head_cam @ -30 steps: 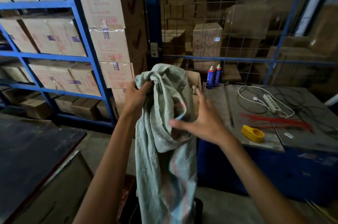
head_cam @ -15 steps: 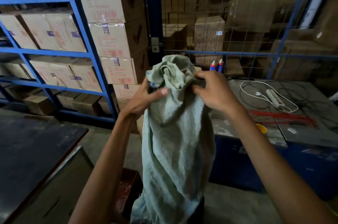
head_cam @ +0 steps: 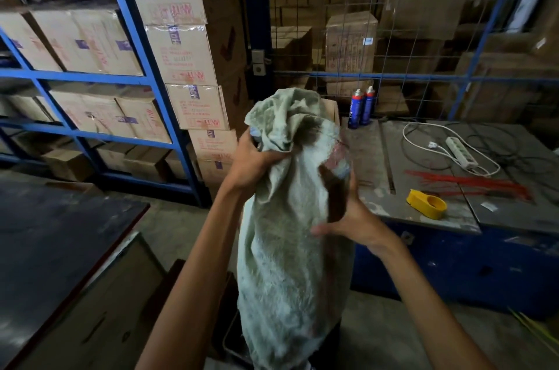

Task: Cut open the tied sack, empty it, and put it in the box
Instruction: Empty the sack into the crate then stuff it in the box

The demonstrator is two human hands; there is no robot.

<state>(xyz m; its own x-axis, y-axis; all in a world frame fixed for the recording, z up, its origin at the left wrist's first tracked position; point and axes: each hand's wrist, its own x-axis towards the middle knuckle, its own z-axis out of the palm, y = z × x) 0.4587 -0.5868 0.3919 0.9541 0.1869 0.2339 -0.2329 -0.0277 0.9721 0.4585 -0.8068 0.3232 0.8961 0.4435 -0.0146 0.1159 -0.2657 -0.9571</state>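
Left hand [head_cam: 254,162] grip bunches sack [head_cam: 290,248] neck, keeping it hanging; right hand [head_cam: 348,218] open, flat, steadying its side.

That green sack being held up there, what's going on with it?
A person is holding a pale green woven sack upright in the air with both bare hands. The left hand grips the bunched top, just below the crumpled mouth; the right hand presses against the sack's side lower down. It hangs limp, its lower end out of view. Beside it, a metal-topped blue bench carries a yellow tape dispenser, two spray cans and a power strip.
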